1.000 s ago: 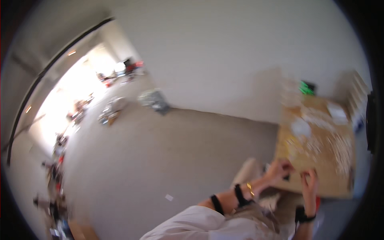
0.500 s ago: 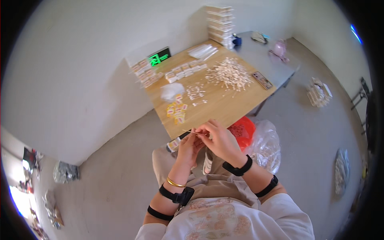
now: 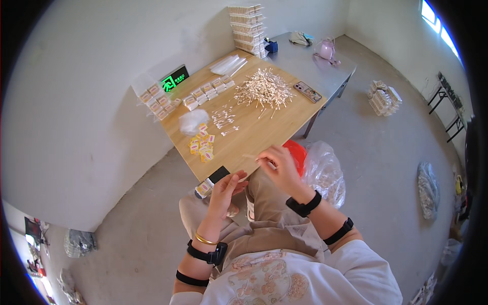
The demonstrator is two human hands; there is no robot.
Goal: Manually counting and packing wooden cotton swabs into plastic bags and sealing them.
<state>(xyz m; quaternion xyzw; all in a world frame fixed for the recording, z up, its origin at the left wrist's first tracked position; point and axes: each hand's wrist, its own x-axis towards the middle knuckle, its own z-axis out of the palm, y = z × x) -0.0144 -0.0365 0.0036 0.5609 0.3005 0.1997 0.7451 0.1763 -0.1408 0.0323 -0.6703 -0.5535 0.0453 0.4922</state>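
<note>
Over the near edge of the wooden table, my right hand (image 3: 278, 163) is closed in a pinch. A blurred thin pale stick shows at its fingertips, likely a cotton swab. Lower and to the left, my left hand (image 3: 227, 192) is turned up with fingers and thumb apart; I make out nothing firmly held in it. Beside it, at the table's edge, is a dark box (image 3: 205, 188) with yellow-and-white labelled pieces. A big heap of cotton swabs (image 3: 265, 90) lies on the table, and several loose swabs (image 3: 223, 118) are spread left of it.
On the wooden table (image 3: 239, 147) are yellow-white labels (image 3: 202, 144), a clear plastic bag (image 3: 193, 122), a row of packed swabs (image 3: 208, 91) and a phone (image 3: 308, 91). Tall stacked packs (image 3: 247, 30) stand behind. A red bag (image 3: 296, 155) and clear plastic (image 3: 324, 173) sit below the right edge.
My hands have moved apart: the right hand has drawn away from the left, which has opened. The thin stick no longer spans both hands. The whole view has shifted.
</note>
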